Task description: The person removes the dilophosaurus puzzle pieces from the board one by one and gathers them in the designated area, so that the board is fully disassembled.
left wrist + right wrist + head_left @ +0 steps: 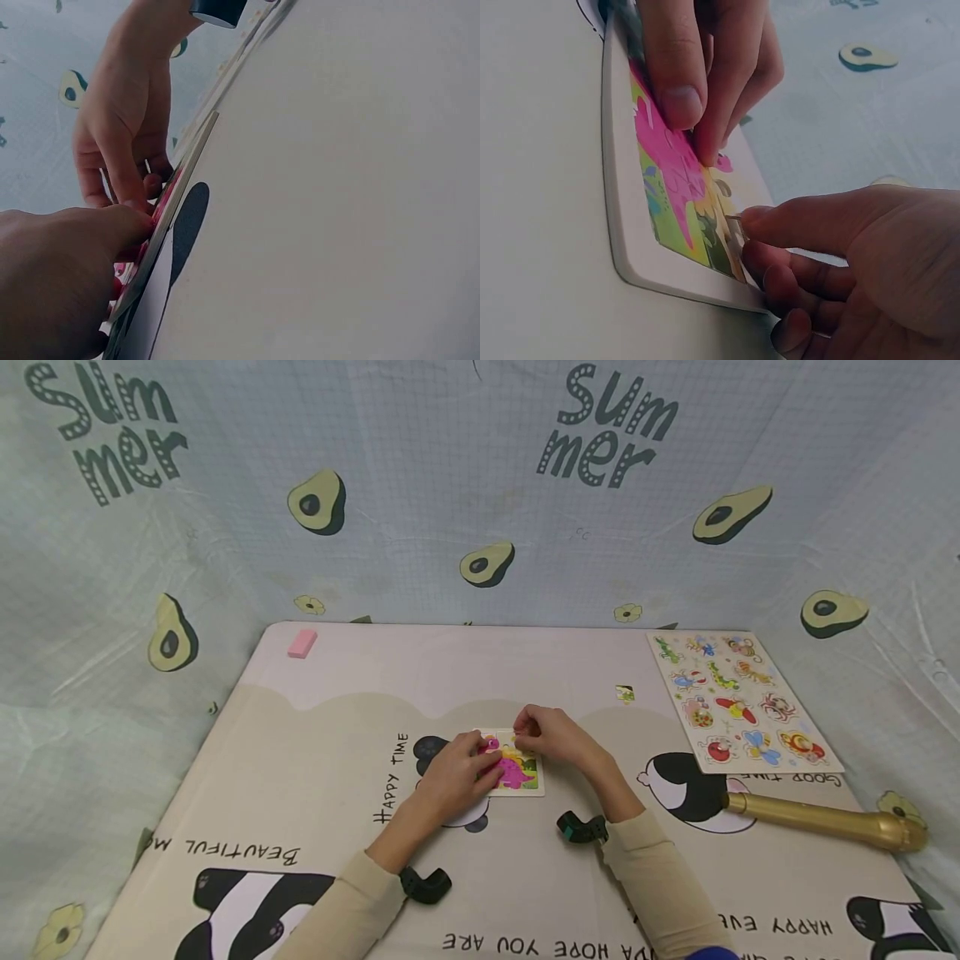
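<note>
Beige sleeves (667,877) are shown in the head view, with both forearms reached forward and angled inward over the table (330,760). Between the hands, a small white-framed puzzle board (517,792) is laid flat. Its left side is partly covered by the left hand (459,768), whose fingers are extended across the picture. The right hand (553,732) is bent at the wrist, its fingertips brought together at the upper right corner. Only here are a loose square piece (625,694), an animal sheet (742,702), a golden rod (825,821) and a pink block (302,643) seen.

In the left wrist view, the board is shown nearly edge-on, its thin side revealed; the right hand is pointed downward beyond it.

In the right wrist view, the left thumb and fingertips are seen pressed on the pink picture. A thin piece (735,217), its edge hidden from above, is pinched at the right thumb, with the other fingers curled.
</note>
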Demonstrator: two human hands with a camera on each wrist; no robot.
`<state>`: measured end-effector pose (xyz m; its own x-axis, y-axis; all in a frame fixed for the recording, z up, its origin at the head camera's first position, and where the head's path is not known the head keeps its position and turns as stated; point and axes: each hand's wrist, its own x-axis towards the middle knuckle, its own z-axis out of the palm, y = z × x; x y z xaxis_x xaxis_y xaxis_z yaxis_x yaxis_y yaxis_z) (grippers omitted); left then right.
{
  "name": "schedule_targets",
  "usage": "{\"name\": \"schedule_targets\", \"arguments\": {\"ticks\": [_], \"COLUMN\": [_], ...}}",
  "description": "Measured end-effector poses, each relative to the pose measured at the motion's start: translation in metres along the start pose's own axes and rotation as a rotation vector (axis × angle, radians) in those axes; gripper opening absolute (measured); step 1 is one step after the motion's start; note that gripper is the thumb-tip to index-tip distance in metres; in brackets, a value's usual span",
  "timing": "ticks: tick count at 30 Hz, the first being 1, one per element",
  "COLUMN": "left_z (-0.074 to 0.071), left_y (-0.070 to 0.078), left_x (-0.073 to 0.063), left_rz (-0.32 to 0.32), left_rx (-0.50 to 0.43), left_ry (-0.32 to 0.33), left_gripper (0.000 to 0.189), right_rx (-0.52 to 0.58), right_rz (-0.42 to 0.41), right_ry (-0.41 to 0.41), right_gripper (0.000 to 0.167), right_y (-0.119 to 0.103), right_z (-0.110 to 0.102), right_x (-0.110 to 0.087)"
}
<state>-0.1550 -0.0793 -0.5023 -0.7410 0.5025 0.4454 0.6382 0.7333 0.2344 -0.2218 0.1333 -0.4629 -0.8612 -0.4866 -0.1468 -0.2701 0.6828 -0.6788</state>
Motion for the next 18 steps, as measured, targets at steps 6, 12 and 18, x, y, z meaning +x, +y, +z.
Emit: {"name": "schedule_targets", "arguments": {"ticks": [6,12,18], "left_z": [0.0005,0.0003,0.0], "left_y": [-0.0005,-0.0002,-0.0001], "left_x": [0.0006,0.0,-0.0001], "left_rz": [0.005,0.003,0.0], "left_rx": [0.005,-0.001,-0.011], "left_ry": [0.0,-0.007,-0.011], "left_gripper": [0.026,0.027,0.028], "right_rx": [0.016,0.011,0.021], "right_rz": [-0.029,-0.034,-0.005], "right_ry": [-0.005,0.013,0.044], "right_gripper": [0.021,0.016,0.016], "right_y": [0.0037,0.0045,0.0066], "right_z": [0.0031,0.005,0.0091], "right_x": [0.0008,0.0021,0.0051]}}
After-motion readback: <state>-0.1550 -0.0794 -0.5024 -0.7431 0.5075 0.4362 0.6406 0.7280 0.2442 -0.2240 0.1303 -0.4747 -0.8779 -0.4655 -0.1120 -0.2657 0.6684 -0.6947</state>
